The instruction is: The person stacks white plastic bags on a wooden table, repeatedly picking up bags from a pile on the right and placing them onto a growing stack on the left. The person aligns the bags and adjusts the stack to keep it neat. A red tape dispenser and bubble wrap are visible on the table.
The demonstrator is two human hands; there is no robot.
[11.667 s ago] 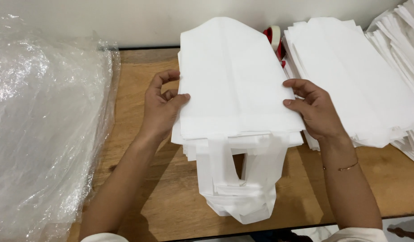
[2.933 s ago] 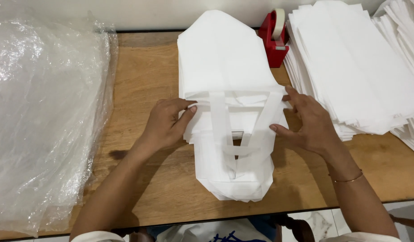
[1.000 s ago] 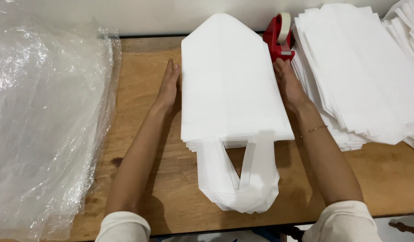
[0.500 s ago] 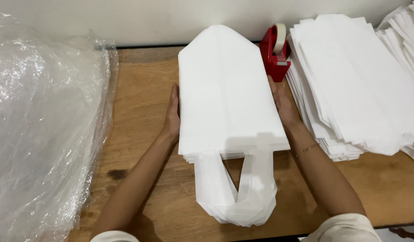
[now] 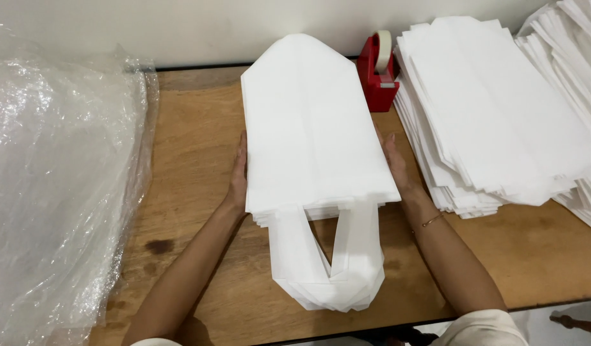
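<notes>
We see a wooden table (image 5: 193,154) running across the view, and the biggest thing on it is a heap of clear plastic (image 5: 58,192) at nine o'clock, crinkled and piled from the far wall to the near edge. Next in size are the white stacks (image 5: 500,109) at two to three o'clock, flat sheets fanned over one another and reaching off the right border.

In the middle lies the bag stack (image 5: 315,122), a neat pile of white bags with a pointed end at twelve o'clock. Its handles (image 5: 334,269) trail toward six o'clock and hang close to the table's near edge.

Our left hand (image 5: 238,173) lies flat against the stack's nine o'clock edge, fingers straight and pointing away from us. Our right hand (image 5: 398,166) presses the three o'clock edge the same way, partly tucked beneath the top bags. The two hands are spread apart, open-palmed, with the stack squeezed between them; neither curls around anything.

Smallest, a red tape dispenser (image 5: 379,74) stands at one o'clock, just beside the stack's far end.
</notes>
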